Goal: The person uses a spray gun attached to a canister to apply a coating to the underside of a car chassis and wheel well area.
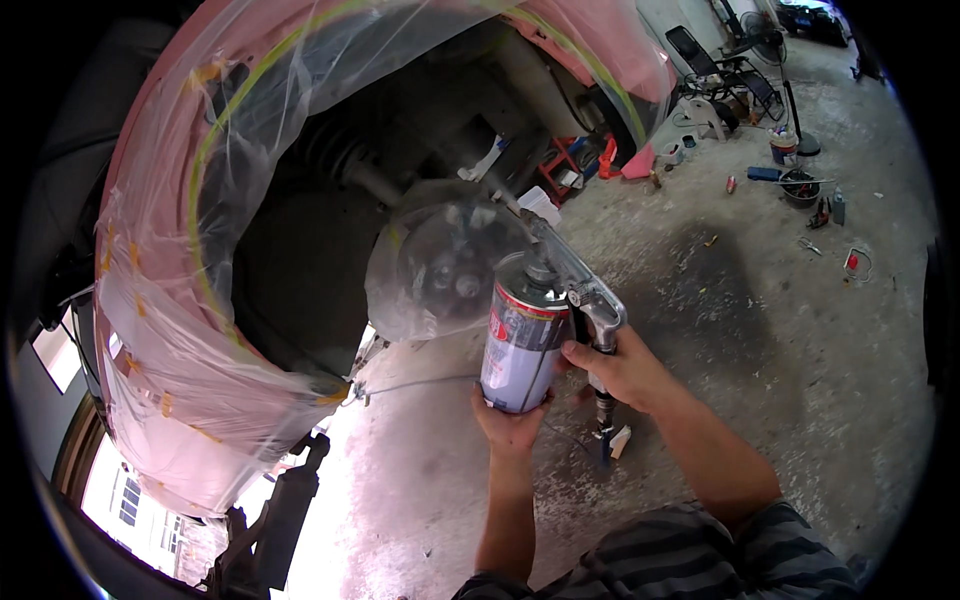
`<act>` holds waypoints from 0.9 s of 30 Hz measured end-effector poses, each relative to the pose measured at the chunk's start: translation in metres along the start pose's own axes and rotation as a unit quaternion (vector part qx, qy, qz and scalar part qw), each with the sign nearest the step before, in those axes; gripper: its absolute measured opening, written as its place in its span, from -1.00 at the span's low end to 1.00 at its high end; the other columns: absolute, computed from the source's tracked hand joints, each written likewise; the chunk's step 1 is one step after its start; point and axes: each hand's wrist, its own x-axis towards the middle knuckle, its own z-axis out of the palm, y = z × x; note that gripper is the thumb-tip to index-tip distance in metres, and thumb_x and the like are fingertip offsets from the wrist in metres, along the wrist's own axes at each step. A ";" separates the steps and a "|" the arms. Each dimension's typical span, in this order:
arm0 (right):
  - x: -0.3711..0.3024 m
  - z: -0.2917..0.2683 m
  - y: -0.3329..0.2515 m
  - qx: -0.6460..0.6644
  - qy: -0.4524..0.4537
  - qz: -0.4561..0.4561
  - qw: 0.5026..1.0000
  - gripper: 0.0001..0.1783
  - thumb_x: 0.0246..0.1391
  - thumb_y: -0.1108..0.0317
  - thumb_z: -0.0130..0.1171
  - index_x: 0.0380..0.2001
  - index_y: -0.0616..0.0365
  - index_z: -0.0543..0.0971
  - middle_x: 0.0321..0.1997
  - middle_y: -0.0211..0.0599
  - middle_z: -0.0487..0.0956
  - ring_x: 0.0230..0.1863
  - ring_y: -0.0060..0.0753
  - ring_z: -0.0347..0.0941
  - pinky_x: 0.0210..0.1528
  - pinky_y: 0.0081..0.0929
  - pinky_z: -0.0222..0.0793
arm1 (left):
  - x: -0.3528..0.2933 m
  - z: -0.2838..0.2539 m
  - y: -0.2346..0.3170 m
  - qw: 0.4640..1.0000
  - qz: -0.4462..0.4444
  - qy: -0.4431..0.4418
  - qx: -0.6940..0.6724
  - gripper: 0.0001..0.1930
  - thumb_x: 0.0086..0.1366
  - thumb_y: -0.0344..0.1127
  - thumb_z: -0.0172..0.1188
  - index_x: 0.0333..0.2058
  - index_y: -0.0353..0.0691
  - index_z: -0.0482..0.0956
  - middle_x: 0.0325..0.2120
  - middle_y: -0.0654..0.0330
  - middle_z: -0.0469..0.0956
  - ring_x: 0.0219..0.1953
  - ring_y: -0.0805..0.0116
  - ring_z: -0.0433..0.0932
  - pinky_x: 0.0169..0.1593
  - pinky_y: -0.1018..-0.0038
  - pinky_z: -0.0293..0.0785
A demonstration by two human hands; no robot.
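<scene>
A metal spray gun (580, 280) with a can (521, 345) fixed beneath its head is held out in front of me. Cupped round the can's base, my left hand (512, 420) supports it from below. My right hand (632, 372) is wrapped round the gun's handle, and a hose fitting (604, 412) hangs under that grip. The can is pale lavender at the bottom, dark above, with a red band near its top. Just beyond it, clear plastic covers a wheel hub (440, 265) inside the open wheel arch. The nozzle tip points toward the arch.
Clear sheeting (150, 330) and yellow-green tape (205, 200) mask the pink car body around the arch. A dark lift arm (285, 520) juts out at lower left. A red stand (560, 165), a folding chair (725, 75), a standing fan (795, 110) and a dark bowl (800, 188) are farther off.
</scene>
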 end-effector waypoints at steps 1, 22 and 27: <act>0.001 -0.003 -0.003 -0.002 0.001 -0.001 1.000 -0.70 0.14 0.23 0.19 -0.25 0.28 0.50 -0.45 -0.31 0.54 -0.38 -0.49 0.53 -0.54 -0.50 0.50 | -0.002 0.002 0.000 1.000 0.011 -0.005 -0.015 -0.39 0.29 0.18 -0.38 0.12 -0.10 0.29 0.04 0.01 0.35 0.04 -0.01 0.32 -0.01 0.00 0.26; 0.037 -0.010 0.002 0.079 -0.014 0.022 0.997 -0.76 0.03 0.28 0.26 -0.39 0.12 0.41 -0.55 -0.33 0.48 -0.62 -0.45 0.45 -0.72 -0.50 0.30 | -0.018 0.028 0.034 0.973 0.221 0.035 0.056 -0.39 0.31 0.21 -0.29 0.18 -0.02 0.26 0.15 0.18 0.32 0.19 0.02 0.26 0.11 -0.12 0.13; 0.072 0.005 -0.028 0.116 -0.062 0.010 0.991 -0.74 0.03 0.20 0.26 -0.42 0.11 0.43 -0.56 -0.35 0.48 -0.63 -0.47 0.46 -0.72 -0.52 0.29 | -0.023 0.067 0.070 0.936 0.324 0.082 0.111 -0.39 0.29 0.21 -0.28 0.19 0.00 0.23 0.21 0.20 0.22 0.23 0.04 0.21 0.14 -0.09 0.12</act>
